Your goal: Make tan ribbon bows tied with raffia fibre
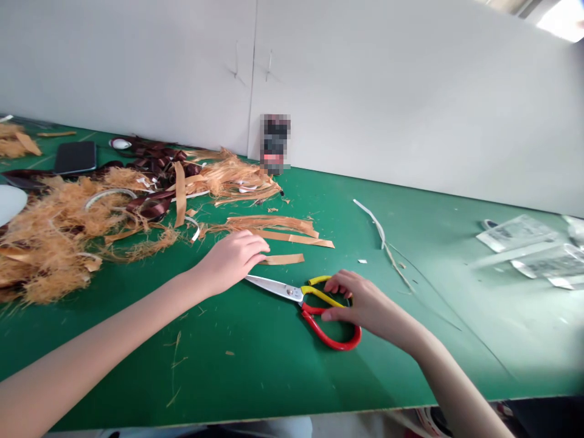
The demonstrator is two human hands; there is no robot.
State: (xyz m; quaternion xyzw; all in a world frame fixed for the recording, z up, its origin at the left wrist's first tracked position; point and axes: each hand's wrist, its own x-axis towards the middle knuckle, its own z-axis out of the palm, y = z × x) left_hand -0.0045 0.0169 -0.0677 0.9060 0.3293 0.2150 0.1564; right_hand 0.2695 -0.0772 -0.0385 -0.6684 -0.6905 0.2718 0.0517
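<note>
A pair of scissors (276, 288) lies low over the green table, blades closed and pointing left, with one yellow and one red handle. My right hand (362, 304) grips the handles, fingers at the yellow loop and thumb at the red one. Left of the blade tip, my left hand (232, 258) is closed over the end of a short tan ribbon strip (285, 260); its fingertips are partly hidden. Just beyond it lie a longer tan strip (301, 238) and a frayed bundle of tan ribbon (278, 224).
Frayed tan fibres (50, 237) and dark brown ribbon (155, 205) heap up on the left. Behind them lies a black phone-like slab (75, 157). A blurred box (275, 143) stands against the white partition (387, 91). Clear plastic packets (517, 233) lie right, past a white cord (371, 220).
</note>
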